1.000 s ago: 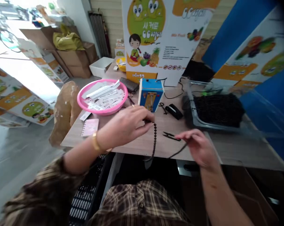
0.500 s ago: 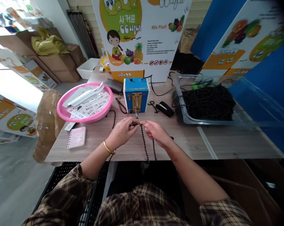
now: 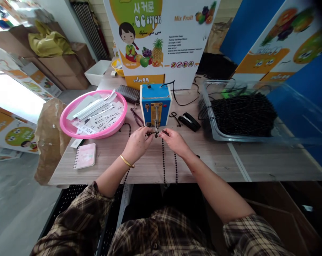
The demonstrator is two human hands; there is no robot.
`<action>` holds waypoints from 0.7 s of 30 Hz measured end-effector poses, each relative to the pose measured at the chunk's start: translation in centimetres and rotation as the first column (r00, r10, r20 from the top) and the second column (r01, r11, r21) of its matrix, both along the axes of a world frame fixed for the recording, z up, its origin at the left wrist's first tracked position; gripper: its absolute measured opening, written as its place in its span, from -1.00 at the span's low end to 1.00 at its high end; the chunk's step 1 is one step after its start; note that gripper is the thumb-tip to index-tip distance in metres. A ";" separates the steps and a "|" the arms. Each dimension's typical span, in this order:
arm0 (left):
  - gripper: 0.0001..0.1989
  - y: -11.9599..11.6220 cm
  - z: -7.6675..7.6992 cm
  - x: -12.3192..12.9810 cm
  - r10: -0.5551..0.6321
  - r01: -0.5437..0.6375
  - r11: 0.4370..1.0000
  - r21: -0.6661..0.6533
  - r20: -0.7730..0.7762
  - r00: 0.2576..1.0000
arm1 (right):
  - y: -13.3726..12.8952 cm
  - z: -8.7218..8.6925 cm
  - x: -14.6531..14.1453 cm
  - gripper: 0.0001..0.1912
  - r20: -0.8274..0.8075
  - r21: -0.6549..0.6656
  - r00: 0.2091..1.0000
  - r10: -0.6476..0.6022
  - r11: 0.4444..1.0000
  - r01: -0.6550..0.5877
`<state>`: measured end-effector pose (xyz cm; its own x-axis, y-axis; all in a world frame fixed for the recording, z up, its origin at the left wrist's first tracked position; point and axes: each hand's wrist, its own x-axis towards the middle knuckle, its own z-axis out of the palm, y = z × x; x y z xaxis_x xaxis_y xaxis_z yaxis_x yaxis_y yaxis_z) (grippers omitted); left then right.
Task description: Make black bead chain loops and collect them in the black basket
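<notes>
Between both hands' fingers (image 3: pixel 147 134), black bead strand (image 3: pixel 163 161), seemingly pinched.

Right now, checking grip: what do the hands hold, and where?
The left hand and right hand pinch a short stretch of black bead string with their fingertips, near the blue box.

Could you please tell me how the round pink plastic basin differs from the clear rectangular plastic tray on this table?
The pink basin is opaque and round, the clear tray see-through and rectangular. The basin holds white MADE IN CHINA labels, the tray a heap of black bead strands. Both sit on the wood-grain tabletop.
</notes>
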<state>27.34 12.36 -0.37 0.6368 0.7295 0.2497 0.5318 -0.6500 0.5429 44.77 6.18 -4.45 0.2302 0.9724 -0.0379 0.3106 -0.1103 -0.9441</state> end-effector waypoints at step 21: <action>-0.62 0.7 -0.7 -2.8 0.108 -0.104 0.937 -0.334 -0.007 0.994 | -7.5 16.2 5.9 -0.71 -0.071 0.257 0.997 0.015 0.966 0.004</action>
<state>24.57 13.03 -1.10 0.5499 0.8352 -0.0124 0.5801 -0.3712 0.7250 50.64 -1.35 11.74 0.2308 0.9528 0.1972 0.2413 0.1402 -0.9603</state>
